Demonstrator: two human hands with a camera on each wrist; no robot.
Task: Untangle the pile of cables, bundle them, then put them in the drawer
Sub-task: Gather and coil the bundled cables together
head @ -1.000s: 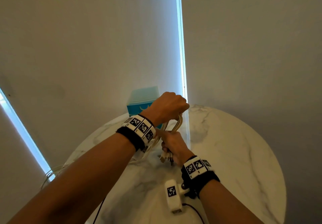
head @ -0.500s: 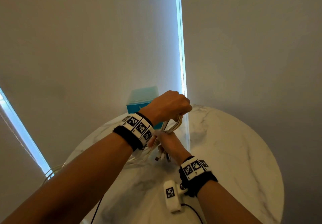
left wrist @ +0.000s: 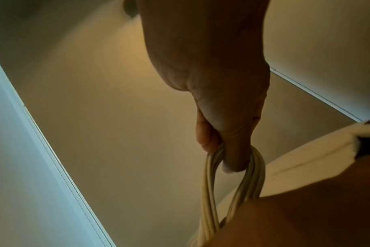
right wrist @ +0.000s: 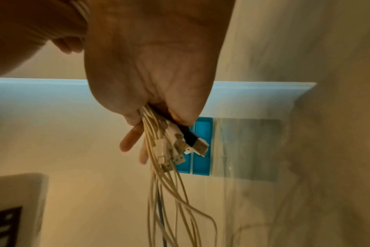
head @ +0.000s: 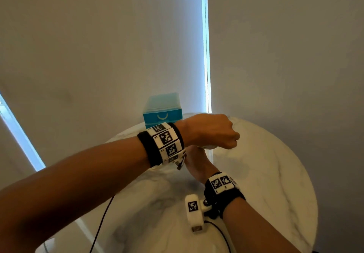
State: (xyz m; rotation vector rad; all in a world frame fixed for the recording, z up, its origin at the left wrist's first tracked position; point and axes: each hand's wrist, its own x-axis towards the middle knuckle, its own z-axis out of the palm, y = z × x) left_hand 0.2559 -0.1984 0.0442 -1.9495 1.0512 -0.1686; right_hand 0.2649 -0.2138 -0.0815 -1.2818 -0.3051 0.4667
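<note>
The bundle of white cables (left wrist: 232,187) hangs in the air above the middle of the round marble table (head: 275,174), held between both hands. The left hand (head: 208,130), knuckles up, has its thumb and curled fingers hooked through the looped top of the bundle. Just beneath it, toward six o'clock, the right hand (head: 197,162) is closed tight around the cable ends, so that a cluster of plugs (right wrist: 180,147), one with a black sleeve and a metal USB tip, sticks out of the fist while the loose strands trail away below.

At twelve o'clock on the tabletop, against the wall, stands the small blue drawer box (head: 162,112) with a translucent upper part and a pale curved handle on its front; the front looks closed. The marble is white with grey veining. Both wrists wear black bands (head: 155,146) with checkered marker tiles, and a white camera block (head: 194,213) juts from the right one. Behind the table, grey roller blinds (head: 98,45) cover the windows, with bright daylight showing in a narrow slit at twelve o'clock and another at nine.
</note>
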